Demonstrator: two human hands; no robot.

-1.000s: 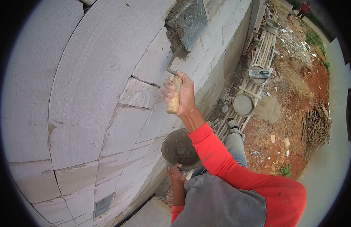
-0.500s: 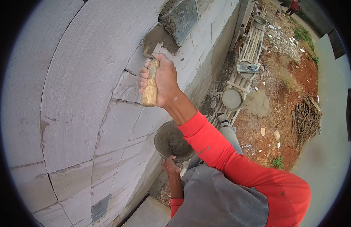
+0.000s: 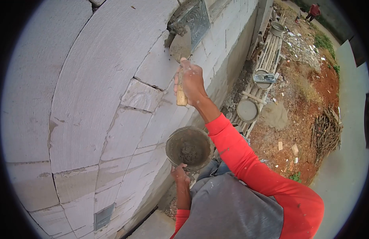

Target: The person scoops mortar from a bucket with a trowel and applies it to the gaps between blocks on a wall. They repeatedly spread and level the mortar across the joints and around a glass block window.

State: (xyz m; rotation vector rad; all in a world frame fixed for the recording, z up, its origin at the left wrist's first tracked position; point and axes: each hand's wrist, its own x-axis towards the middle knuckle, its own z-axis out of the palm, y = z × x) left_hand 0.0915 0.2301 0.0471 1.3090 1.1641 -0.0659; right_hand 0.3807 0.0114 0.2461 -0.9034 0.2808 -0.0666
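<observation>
My right hand (image 3: 192, 81) grips the wooden handle of a trowel (image 3: 182, 44). The trowel's mortar-smeared blade lies against the wall by the lower left edge of a grey patterned block (image 3: 195, 24) set into an opening. Wet mortar (image 3: 177, 28) clings along that block's left side. Lower down, my left hand (image 3: 180, 173) holds the rim of a round bucket (image 3: 174, 139), its thumb over the edge and its other fingers partly hidden. Some mortar (image 3: 188, 151) sits in the bottom of the bucket.
The pale block wall (image 3: 85, 99) fills the left side. A bamboo platform (image 3: 268, 53) runs along the right, carrying a bucket of grey mix (image 3: 247, 110), another bucket (image 3: 277, 28) and a float (image 3: 264, 78). Sticks (image 3: 327, 129) lie on the ground. A person (image 3: 313, 12) stands far off.
The trowel has moved right and its blade has turned against the block's lower left edge, where mortar now shows. The bucket in my left hand is in fuller view.
</observation>
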